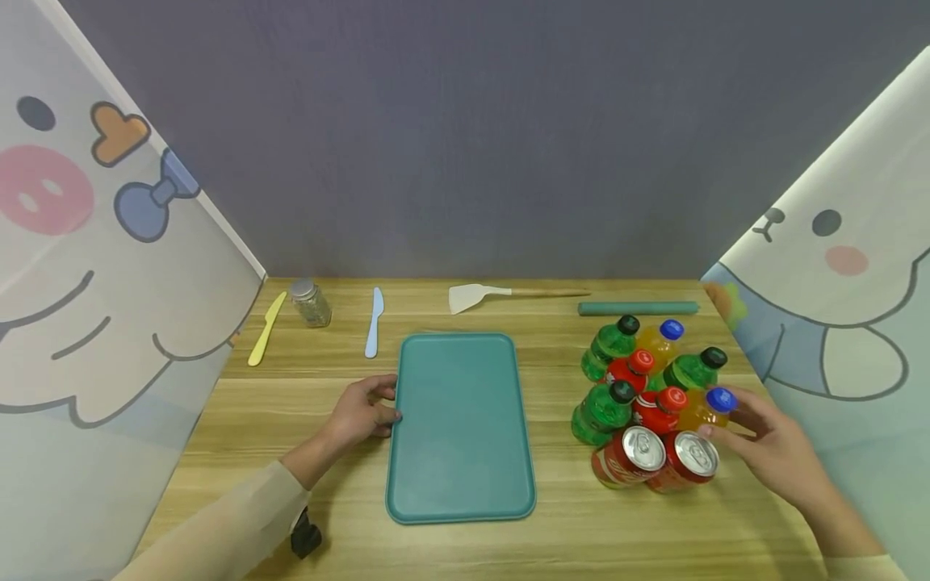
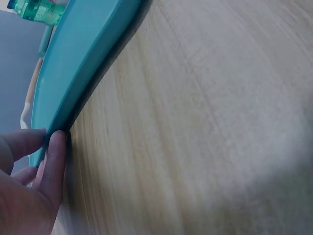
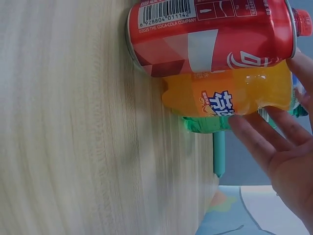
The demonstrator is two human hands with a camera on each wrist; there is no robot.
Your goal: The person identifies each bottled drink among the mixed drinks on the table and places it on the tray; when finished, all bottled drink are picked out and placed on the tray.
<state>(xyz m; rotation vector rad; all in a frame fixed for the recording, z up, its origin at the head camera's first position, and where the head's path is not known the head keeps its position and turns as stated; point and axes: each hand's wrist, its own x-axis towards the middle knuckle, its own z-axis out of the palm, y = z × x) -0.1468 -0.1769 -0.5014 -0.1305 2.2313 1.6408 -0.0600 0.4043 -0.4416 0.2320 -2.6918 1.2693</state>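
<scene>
- The teal tray (image 1: pixel 461 428) lies flat at the centre of the bench (image 1: pixel 305 403); its left rim is touched by the left hand (image 1: pixel 361 413), fingers (image 2: pixel 51 161) pressed together against the edge.
- The orange bottle with the blue cap (image 1: pixel 706 410) stands at the right edge of the drinks cluster, just behind two red cans (image 1: pixel 657 457).
- The right hand (image 1: pixel 770 448) is laid against that bottle, fingers (image 3: pixel 259 142) spread and nearly straight; no closed grasp is seen.
- Step judged in hand: bottle about to be gripped while the tray is steadied.
- Next move calls for fingers curled round the bottle body without neighbours being toppled.
</scene>
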